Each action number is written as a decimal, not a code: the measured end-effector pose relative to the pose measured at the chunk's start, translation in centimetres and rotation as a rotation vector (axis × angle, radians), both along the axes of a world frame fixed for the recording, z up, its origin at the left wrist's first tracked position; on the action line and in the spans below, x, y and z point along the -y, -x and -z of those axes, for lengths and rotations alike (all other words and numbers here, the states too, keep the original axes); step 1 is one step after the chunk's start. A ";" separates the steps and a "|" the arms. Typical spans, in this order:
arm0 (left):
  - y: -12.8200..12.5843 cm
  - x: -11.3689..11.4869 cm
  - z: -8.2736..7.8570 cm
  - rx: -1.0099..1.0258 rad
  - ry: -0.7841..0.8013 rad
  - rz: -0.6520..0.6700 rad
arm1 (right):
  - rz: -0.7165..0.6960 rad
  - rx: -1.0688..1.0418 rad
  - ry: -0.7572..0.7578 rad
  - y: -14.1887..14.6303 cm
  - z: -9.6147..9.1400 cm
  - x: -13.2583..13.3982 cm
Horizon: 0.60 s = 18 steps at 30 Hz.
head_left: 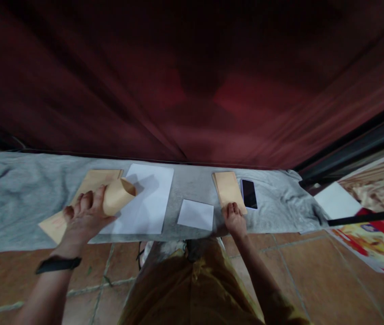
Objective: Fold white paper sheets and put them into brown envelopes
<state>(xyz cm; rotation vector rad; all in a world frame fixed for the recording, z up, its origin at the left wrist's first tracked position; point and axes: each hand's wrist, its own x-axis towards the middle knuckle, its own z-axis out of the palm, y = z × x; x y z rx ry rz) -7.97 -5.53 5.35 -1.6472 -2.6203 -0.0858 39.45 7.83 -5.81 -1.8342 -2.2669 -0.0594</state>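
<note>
At the left, my left hand [88, 212] is closed around a brown paper envelope [119, 197], whose mouth gapes open toward the right. Beneath it lie more brown envelopes [102, 176], partly covered by the hand. My right hand [234, 220] rests at the near end of a small stack of brown envelopes [229, 187], its fingers bent together on the top one; the thumb is hard to make out. Between the hands, a small white sheet [196, 214] lies flat. A larger stack of white paper [151, 198] is beside the left hand, partly in its shadow.
A smartphone [249, 194] with a dark screen lies right of the envelope stack. Grey cloth [283, 198] covers the narrow table. Dark red fabric [192, 126] hangs along its far edge. A dark bar [368, 216] and a colourful printed box [378, 243] are at the right.
</note>
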 end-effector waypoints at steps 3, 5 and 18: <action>1.2 -0.3 0.7 0.059 0.040 0.002 | -0.016 0.044 -0.027 0.1 0.7 0.5; 2.1 -0.4 1.2 0.091 0.068 0.022 | -0.016 0.053 -0.031 0.1 1.1 0.7; 5.5 -1.2 1.9 0.089 0.156 0.130 | -0.033 0.041 -0.051 0.2 1.2 0.9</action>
